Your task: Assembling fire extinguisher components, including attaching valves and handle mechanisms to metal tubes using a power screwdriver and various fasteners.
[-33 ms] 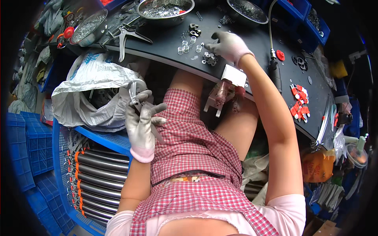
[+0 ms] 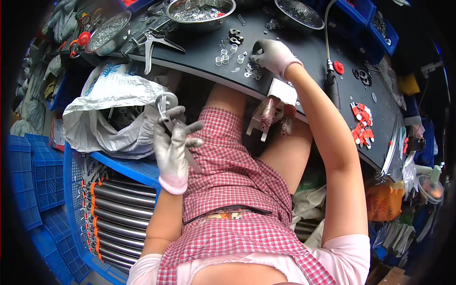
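Observation:
My left hand [image 2: 172, 151], in a grey-white glove, is raised in front of the white sack and closed around a grey metal part [image 2: 164, 108] with a round end and a flat shank. Part of it is hidden behind my fingers. Over the table, my right hand [image 2: 278, 58], gloved too, has its thumb and finger curled together; whatever is between the tips is too small to make out. Just below those tips lies a small pile of metal washers [image 2: 255, 73]. Several coil springs [image 2: 225, 58] stand to their left, with black-and-silver small parts [image 2: 235, 36] farther back.
Metal bowls of small parts [image 2: 200, 10] line the table's far side. Silver-handled pliers [image 2: 152, 45] lie at left. A white block fixture [image 2: 283, 91] juts from the near edge. Red-and-white parts [image 2: 363, 124] are at right. A blue crate [image 2: 118, 164] holds black tubes.
My right hand has shifted slightly, its fingertips curling closer together beside the washers. In my left hand the metal part has turned a little, so its round end shows more.

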The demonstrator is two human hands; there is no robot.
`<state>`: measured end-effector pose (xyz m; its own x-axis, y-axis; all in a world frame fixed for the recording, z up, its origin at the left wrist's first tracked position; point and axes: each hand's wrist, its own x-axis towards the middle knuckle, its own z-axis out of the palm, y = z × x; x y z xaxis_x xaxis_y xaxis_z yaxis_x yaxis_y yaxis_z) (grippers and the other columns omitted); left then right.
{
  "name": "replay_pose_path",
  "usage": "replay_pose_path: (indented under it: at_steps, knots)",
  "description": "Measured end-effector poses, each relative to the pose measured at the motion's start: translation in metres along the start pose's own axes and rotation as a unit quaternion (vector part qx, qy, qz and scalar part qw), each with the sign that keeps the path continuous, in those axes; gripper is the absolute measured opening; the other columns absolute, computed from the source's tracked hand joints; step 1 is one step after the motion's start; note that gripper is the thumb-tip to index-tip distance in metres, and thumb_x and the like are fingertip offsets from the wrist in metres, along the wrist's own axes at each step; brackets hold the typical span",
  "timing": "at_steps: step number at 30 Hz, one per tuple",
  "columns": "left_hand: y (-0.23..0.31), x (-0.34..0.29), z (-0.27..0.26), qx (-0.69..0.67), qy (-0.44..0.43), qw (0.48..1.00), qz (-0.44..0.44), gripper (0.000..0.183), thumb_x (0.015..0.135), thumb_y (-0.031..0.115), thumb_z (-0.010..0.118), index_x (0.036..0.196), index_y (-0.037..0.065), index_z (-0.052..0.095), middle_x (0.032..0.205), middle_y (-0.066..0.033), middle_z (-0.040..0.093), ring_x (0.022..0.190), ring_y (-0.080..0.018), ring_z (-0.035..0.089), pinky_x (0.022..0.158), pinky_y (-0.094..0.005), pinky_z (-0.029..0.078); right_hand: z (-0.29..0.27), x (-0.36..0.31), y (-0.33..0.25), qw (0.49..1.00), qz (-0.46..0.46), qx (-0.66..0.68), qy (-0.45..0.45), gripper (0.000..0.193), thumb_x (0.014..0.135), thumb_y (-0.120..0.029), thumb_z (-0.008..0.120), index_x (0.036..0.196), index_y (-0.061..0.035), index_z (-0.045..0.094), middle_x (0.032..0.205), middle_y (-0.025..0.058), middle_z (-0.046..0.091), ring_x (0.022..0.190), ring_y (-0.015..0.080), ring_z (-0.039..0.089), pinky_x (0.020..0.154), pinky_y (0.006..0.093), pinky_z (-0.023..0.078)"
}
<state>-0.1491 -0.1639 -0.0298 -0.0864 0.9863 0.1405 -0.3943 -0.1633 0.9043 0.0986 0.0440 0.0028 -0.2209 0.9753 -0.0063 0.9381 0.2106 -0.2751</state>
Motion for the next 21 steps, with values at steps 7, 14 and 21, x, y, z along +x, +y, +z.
replay_pose_path:
  at_steps: [7, 14, 21]
  knots:
    - [0.004, 0.04, 0.043, 0.062, -0.017, 0.998, 0.02, 0.039, 0.096, 0.022, 0.047, 0.13, 0.004, 0.038, 0.12, -0.0104, 0.053, 0.074, -0.0195, 0.066, 0.047, -0.0193, 0.051, -0.026, -0.05, -0.04, 0.876, -0.094, 0.472, -0.017, 0.025, 0.085, -0.006, 0.061, 0.109, 0.0009, 0.062, 0.085, -0.002, 0.062, 0.074, 0.0047, 0.053, 0.067, 0.0201, 0.045]
    - [0.012, 0.033, 0.083, 0.275, -0.096, 0.952, 0.1, 0.026, 0.086, 0.006, 0.055, 0.112, -0.002, 0.055, 0.1, -0.0185, 0.059, 0.091, -0.0315, 0.062, 0.079, -0.0345, 0.049, -0.019, -0.161, -0.086, 0.762, -0.067, 0.63, 0.134, 0.032, 0.077, 0.0, 0.068, 0.104, 0.0001, 0.049, 0.091, 0.0042, 0.059, 0.082, 0.0083, 0.057, 0.075, 0.023, 0.049]
    - [0.01, 0.03, 0.1, 0.301, -0.175, 0.914, 0.207, 0.021, 0.087, 0.005, 0.053, 0.107, -0.005, 0.055, 0.096, -0.0189, 0.059, 0.085, -0.0301, 0.062, 0.076, -0.0329, 0.048, -0.017, -0.178, -0.059, 0.697, -0.015, 0.71, 0.097, 0.034, 0.081, -0.007, 0.067, 0.107, -0.0021, 0.045, 0.086, 0.0048, 0.057, 0.069, 0.0087, 0.056, 0.055, 0.0217, 0.049]
